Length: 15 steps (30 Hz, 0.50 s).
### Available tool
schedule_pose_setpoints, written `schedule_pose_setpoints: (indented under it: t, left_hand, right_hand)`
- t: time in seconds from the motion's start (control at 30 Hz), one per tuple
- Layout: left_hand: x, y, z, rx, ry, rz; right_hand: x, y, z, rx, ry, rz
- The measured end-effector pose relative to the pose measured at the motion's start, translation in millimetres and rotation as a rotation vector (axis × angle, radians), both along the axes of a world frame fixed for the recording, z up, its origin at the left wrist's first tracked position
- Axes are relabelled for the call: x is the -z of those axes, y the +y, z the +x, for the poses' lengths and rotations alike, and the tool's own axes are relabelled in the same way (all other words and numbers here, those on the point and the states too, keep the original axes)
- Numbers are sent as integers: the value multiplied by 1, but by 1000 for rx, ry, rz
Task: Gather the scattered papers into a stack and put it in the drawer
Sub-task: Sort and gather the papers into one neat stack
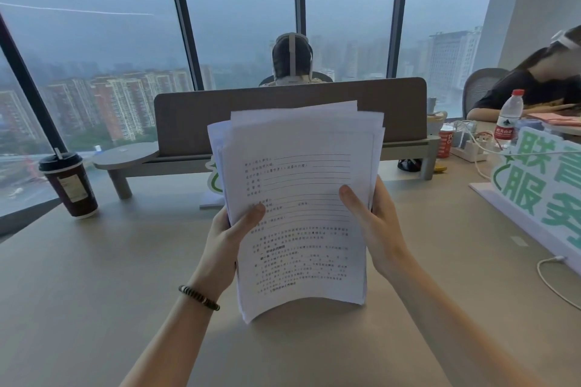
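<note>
Now, from the head view, the stack of papers (pixel 298 204) stands upright above the counter (pixel 94 276), left hand (pixel 229 232) and right hand (pixel 374 223) each clamped on a side edge. Light, floppy, uneven sheets would slide easily; gripping both side edges seems safest.

Surface: pale wood desk (pixel 94 292), wide, running toward the windows.
Far left: dark cup (pixel 69 184) with lid and straw, upright.
Far middle: grey riser (pixel 125 158) on legs, carrying a divider (pixel 188 122).
Right edge: white sign (pixel 540 195) with green characters, upright.
Right, behind sign: bottle (pixel 508 119) with red cap, power strip (pixel 470 148), red can (pixel 445 143).
Near right: white cable (pixel 548 280) looping on the top.
</note>
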<state>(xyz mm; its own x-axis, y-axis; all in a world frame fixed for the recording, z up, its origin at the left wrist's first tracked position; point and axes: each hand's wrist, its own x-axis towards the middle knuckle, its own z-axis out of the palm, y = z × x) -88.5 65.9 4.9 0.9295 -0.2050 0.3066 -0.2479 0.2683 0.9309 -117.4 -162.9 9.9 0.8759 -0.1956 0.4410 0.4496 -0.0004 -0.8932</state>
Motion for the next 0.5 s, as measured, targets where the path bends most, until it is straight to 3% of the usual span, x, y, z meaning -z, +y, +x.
schedule_pose_setpoints:
  t: [0.23, 0.5]
  left_hand:
    - [2, 1, -2, -18, 1, 2]
    - [-3, 1, -6, 12, 19, -2]
  right_hand:
    - [-30, -3, -2, 101, -148, -130]
    - [-62, -3, 1, 254, -313, -483]
